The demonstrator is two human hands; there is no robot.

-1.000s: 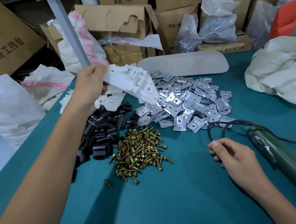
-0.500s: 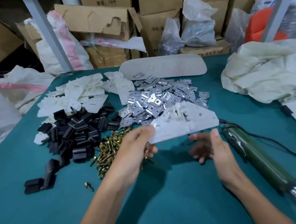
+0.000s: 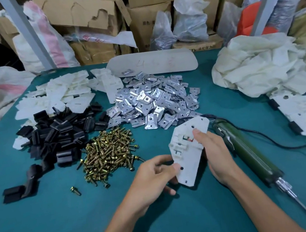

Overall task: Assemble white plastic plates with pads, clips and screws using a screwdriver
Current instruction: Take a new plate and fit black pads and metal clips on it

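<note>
Right hand (image 3: 215,146) now grips the white plate (image 3: 188,160).

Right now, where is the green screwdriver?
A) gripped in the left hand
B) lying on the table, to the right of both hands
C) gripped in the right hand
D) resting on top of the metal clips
B: the green screwdriver lies untouched on the teal table, while the left hand and the right hand both hold the white plate.
</note>
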